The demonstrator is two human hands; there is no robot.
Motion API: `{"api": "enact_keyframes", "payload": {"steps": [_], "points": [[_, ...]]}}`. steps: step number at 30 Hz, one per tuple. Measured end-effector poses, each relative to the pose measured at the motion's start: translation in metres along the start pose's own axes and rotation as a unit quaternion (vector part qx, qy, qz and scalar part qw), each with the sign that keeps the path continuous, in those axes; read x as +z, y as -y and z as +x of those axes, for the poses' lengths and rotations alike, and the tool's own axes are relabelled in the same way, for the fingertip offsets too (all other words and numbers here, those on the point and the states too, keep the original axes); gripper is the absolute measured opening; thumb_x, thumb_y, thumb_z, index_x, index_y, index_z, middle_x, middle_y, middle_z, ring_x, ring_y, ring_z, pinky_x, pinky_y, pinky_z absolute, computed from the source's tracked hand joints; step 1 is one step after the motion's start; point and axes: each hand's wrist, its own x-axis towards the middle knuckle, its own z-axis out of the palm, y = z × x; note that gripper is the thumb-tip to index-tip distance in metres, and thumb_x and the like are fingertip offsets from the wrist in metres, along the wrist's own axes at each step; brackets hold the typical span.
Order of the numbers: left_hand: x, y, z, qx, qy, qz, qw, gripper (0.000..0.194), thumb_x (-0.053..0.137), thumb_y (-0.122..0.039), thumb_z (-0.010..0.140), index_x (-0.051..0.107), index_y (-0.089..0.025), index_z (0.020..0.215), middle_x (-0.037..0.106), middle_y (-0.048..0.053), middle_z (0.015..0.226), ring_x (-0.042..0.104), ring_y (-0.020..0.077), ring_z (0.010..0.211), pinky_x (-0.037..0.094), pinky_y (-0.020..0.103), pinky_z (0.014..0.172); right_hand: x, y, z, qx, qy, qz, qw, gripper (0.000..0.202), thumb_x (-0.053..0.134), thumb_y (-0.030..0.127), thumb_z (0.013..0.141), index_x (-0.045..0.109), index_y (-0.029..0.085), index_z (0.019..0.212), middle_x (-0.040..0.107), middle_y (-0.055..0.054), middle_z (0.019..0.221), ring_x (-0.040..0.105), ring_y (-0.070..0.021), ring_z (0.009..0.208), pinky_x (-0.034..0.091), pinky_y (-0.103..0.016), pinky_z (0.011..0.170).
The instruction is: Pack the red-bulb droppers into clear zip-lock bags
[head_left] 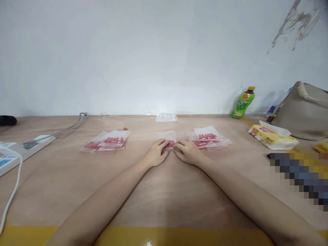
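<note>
A small clear plastic bag [167,135] with red pieces in its lower part lies on the table between my hands. My left hand [156,153] grips its lower left edge, thumb and fingers closed. At its lower right edge my right hand [189,152] has its fingers bent and closed on the bag; the fingertips partly cover the red pieces. To the left lies a pile of similar bags [114,139] with red pieces. Another such pile [208,135] sits just beyond my right hand.
Flat white bags [166,118] lie by the wall. At the right are a green drink bottle [243,103], a yellow tissue pack [271,137] and a grey-beige bag [302,112]. A white power strip [38,145] with cables stands at the left.
</note>
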Motion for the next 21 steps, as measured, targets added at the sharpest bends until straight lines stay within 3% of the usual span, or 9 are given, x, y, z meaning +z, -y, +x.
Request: {"api": "enact_keyframes", "payload": {"steps": [4,14,17,21], "points": [[0.0007,0.0008,-0.0016,-0.014,-0.005,0.004,1.0,0.041,0.051,-0.029,0.084,0.051,-0.013,0.122,0.052,0.016,0.123,0.05,0.0275,0.114,0.043,0.043,0.094,0.0066,-0.0091,-0.0066,0.012,-0.022,0.027,0.999,0.023,0.049,0.008,0.078,0.059,0.017,0.097,0.061,-0.006,0.091,0.054,-0.0155,0.082,0.041,-0.028,0.072],[0.0005,0.0013,-0.0017,0.015,-0.031,0.019,0.999,0.041,0.055,-0.03,0.082,0.053,-0.014,0.119,0.054,0.016,0.12,0.049,0.0286,0.114,0.042,0.045,0.093,0.0018,-0.009,-0.0026,-0.017,-0.041,-0.116,0.992,0.02,0.047,0.018,0.085,0.064,0.018,0.075,0.065,-0.003,0.072,0.052,-0.0138,0.07,0.028,-0.033,0.076],[-0.0014,-0.0022,0.0007,0.041,-0.057,0.026,0.997,0.038,0.058,-0.03,0.08,0.056,-0.015,0.114,0.056,0.014,0.117,0.05,0.0279,0.112,0.04,0.046,0.094,0.0014,-0.0083,-0.0014,-0.027,-0.03,-0.122,0.992,0.023,0.045,0.018,0.086,0.064,0.018,0.074,0.064,-0.003,0.071,0.051,-0.0138,0.069,0.027,-0.033,0.077],[-0.0025,-0.0075,0.0072,0.105,-0.066,0.035,0.992,0.022,0.055,-0.025,0.082,0.061,-0.019,0.102,0.063,0.007,0.103,0.056,0.0203,0.1,0.044,0.037,0.088,0.0007,-0.0049,0.0011,-0.032,-0.019,-0.116,0.992,0.025,0.043,0.018,0.086,0.064,0.018,0.074,0.063,-0.004,0.07,0.049,-0.014,0.069,0.026,-0.034,0.078]]}}
